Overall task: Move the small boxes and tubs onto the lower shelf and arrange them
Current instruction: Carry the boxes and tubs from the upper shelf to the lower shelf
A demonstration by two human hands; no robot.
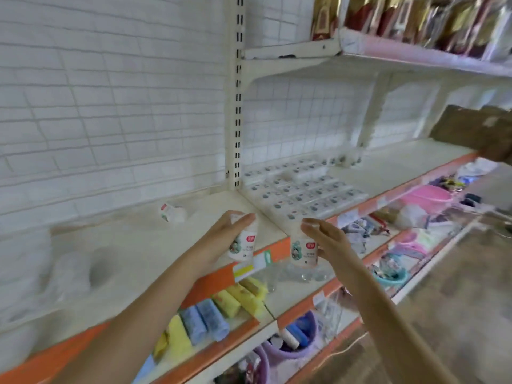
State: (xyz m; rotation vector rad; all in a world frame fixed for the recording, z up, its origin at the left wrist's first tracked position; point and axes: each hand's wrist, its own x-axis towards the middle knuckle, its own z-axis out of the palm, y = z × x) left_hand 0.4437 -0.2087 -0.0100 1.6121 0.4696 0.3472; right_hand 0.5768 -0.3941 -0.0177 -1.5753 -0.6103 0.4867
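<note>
My left hand (pixel 221 235) grips a small white tub (pixel 245 245) with a red logo, held just above the front edge of the white shelf (pixel 133 261). My right hand (pixel 329 236) holds a matching white tub (pixel 303 252) in front of the shelf's orange edge strip. Another tub (pixel 171 212) lies tipped on its side further back on the shelf. To the right, several small flat white boxes (pixel 302 189) lie in rows on the adjoining shelf section.
A slotted upright post (pixel 237 106) divides the two shelf sections. Rolled blue and yellow cloths (pixel 210 314) fill the shelf below, with hair accessories (pixel 432 195) to the right. A brown cardboard piece (pixel 476 133) juts in at right. Packaged goods (pixel 415 20) stand on the top shelf.
</note>
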